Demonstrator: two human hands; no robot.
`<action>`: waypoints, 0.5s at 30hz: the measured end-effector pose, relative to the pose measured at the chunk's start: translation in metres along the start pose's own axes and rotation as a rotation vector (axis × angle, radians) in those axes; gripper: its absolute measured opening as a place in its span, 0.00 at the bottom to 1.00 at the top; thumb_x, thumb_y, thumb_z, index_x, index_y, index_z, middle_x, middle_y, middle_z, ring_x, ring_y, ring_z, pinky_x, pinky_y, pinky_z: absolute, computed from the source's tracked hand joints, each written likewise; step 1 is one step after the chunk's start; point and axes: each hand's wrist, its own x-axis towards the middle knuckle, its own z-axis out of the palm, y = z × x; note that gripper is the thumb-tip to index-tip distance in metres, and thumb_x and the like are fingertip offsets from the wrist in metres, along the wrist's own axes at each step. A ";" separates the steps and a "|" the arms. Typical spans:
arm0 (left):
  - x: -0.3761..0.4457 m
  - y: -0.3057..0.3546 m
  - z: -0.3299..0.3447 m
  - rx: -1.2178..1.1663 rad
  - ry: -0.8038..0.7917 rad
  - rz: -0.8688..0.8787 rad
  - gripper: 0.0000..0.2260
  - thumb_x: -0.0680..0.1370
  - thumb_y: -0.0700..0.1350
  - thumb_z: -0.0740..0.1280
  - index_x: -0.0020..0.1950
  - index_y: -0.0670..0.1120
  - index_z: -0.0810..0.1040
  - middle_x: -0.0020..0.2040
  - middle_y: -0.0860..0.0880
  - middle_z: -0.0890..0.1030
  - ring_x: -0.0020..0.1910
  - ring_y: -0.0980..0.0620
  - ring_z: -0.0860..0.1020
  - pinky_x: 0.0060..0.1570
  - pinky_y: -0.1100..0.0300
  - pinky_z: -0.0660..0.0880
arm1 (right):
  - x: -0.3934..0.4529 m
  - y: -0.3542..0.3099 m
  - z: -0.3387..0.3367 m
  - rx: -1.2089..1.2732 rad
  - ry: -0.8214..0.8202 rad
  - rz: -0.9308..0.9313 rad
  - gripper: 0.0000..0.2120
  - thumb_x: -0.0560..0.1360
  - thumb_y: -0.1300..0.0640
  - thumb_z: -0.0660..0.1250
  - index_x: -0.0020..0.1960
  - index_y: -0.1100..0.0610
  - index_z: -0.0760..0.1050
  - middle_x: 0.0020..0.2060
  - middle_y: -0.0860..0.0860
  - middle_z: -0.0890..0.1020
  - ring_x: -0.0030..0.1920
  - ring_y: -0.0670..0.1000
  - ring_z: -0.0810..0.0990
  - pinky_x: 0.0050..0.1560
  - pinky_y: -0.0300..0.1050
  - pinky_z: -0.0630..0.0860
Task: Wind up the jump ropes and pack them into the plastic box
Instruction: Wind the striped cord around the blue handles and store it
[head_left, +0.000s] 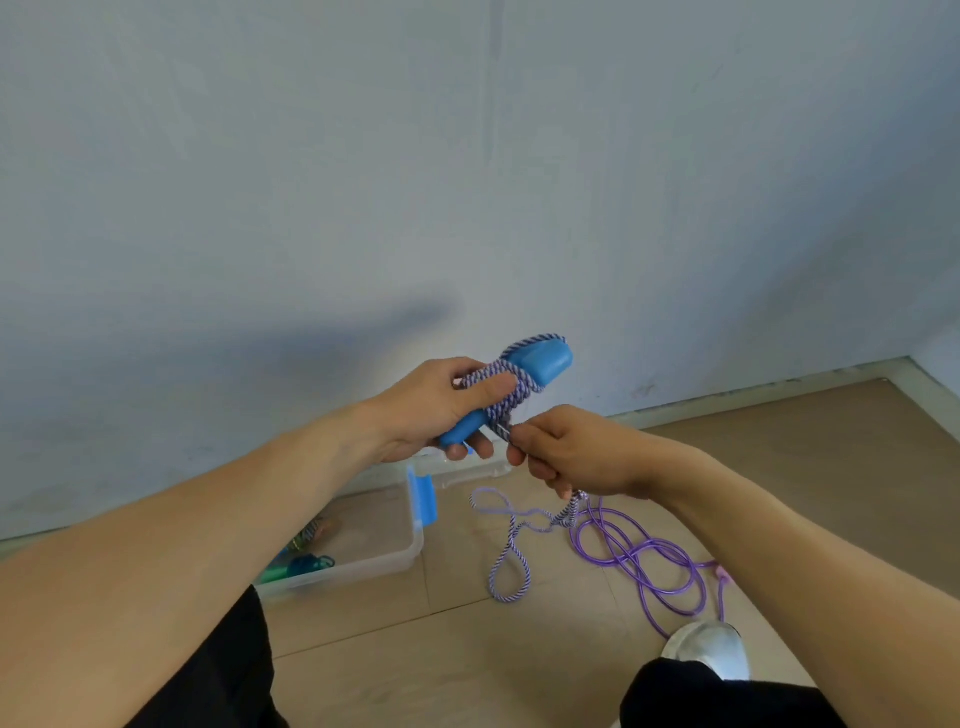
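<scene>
My left hand (436, 408) grips the blue handles (540, 364) of a jump rope, held up in front of the wall. Several turns of the purple-and-white braided rope (501, 395) are wound round them under my thumb. My right hand (566, 452) pinches the same rope just below the handles. The loose tail of that rope (511, 566) hangs down to loops on the floor. A clear plastic box (395, 551) with a blue latch lies open on the floor at lower left, with a wound rope and teal handles (304, 564) inside.
A second, shiny purple jump rope (639, 556) lies in loose coils on the tan floor tiles at right, with a pink handle (722, 574) at its end. My white shoe (709, 649) stands near it. The pale wall rises close behind the box.
</scene>
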 end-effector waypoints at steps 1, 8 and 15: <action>0.002 -0.001 0.000 0.003 0.068 0.015 0.17 0.78 0.52 0.69 0.58 0.41 0.76 0.45 0.38 0.82 0.30 0.45 0.80 0.23 0.60 0.71 | -0.001 0.000 0.001 0.047 0.000 -0.003 0.15 0.84 0.55 0.53 0.47 0.59 0.76 0.30 0.49 0.72 0.28 0.47 0.70 0.36 0.42 0.73; 0.007 -0.003 0.004 0.301 0.189 0.113 0.16 0.79 0.54 0.68 0.55 0.42 0.75 0.43 0.37 0.83 0.27 0.48 0.79 0.24 0.58 0.73 | -0.004 -0.006 0.003 0.294 0.065 0.037 0.16 0.84 0.53 0.54 0.44 0.59 0.75 0.27 0.49 0.70 0.24 0.46 0.67 0.32 0.40 0.70; 0.009 0.004 -0.002 -0.077 0.013 -0.079 0.21 0.80 0.56 0.64 0.53 0.36 0.76 0.42 0.38 0.83 0.30 0.48 0.73 0.25 0.60 0.72 | -0.004 -0.003 -0.009 0.243 0.265 0.181 0.14 0.80 0.57 0.58 0.38 0.59 0.75 0.25 0.52 0.69 0.23 0.48 0.62 0.26 0.40 0.61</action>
